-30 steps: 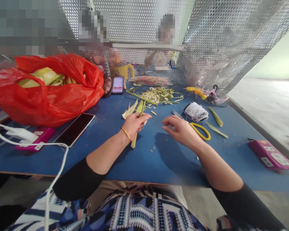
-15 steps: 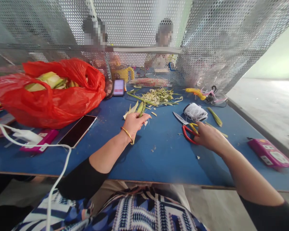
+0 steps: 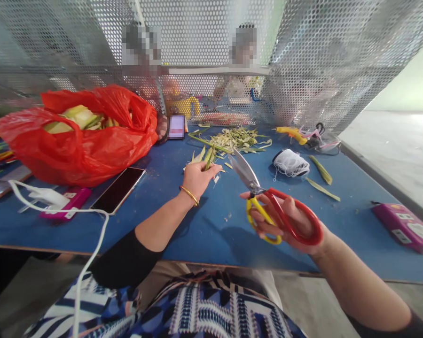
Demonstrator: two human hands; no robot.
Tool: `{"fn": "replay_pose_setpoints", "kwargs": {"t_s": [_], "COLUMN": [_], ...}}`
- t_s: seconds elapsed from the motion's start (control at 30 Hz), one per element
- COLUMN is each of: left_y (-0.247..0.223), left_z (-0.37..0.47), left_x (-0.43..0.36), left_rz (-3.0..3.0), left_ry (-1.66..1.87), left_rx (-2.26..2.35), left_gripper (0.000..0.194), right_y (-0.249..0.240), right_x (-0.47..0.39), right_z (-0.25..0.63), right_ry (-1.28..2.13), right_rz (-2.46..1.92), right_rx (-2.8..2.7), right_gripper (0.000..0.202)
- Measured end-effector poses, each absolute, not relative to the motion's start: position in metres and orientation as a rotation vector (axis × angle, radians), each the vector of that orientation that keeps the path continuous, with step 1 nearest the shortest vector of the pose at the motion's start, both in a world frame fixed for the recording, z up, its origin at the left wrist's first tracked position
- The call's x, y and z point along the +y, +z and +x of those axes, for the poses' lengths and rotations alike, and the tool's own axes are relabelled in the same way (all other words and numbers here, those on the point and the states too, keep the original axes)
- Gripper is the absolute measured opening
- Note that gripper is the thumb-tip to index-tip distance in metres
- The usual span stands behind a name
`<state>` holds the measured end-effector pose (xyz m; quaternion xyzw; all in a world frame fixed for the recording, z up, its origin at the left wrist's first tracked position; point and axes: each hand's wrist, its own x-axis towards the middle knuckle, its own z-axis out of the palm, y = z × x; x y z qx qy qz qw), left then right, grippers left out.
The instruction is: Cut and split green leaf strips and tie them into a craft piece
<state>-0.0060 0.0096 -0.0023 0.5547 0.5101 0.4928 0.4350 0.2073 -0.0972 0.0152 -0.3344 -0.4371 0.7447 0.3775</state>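
Note:
My left hand is closed around a small bundle of pale green husk strips whose tips fan out past my fingers. In my right hand is a pair of scissors with one red and one yellow handle, lifted above the table. The blades point up and to the left, toward the husk bundle, without touching it. Behind the bundle lies a heap of cut husk scraps. A ball of white thread sits to the right of the scissors, beside loose husk pieces.
At the left stands a red plastic bag full of husks, with a dark phone and a white cable in front. A magenta pack lies at the right. Perforated metal mesh closes off the back of the blue table.
My right hand has picked the scissors up off the table and brought them left, blades turned upward. My left hand keeps its hold on the husk strips in nearly the same place.

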Motion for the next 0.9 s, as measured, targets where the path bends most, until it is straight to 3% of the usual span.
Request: {"fn": "replay_pose_setpoints", "kwargs": {"t_s": [0.13,0.4,0.6,0.9], "left_y": [-0.002,-0.003,-0.002,-0.002], "left_z": [-0.006,-0.006,-0.004,-0.003], "left_x": [0.01,0.01,0.009,0.009], "left_rz": [1.448,1.493,1.508,1.497], "left_ry": [1.333,1.39,1.362,1.332], "left_rx": [1.351,1.373,1.406,1.449], "left_gripper": [0.03,0.021,0.018,0.032], "right_y": [0.015,0.007,0.011,0.022], "right_x": [-0.096,-0.09,-0.088,-0.082], "right_z": [0.189,0.179,0.17,0.153], "right_ry": [2.144,2.228,2.19,2.043], "right_rz": [-0.631,-0.543,-0.592,-0.802], "right_rx": [-0.991,-0.905,-0.91,-0.948], "right_gripper": [0.068,0.066,0.064,0.054]}}
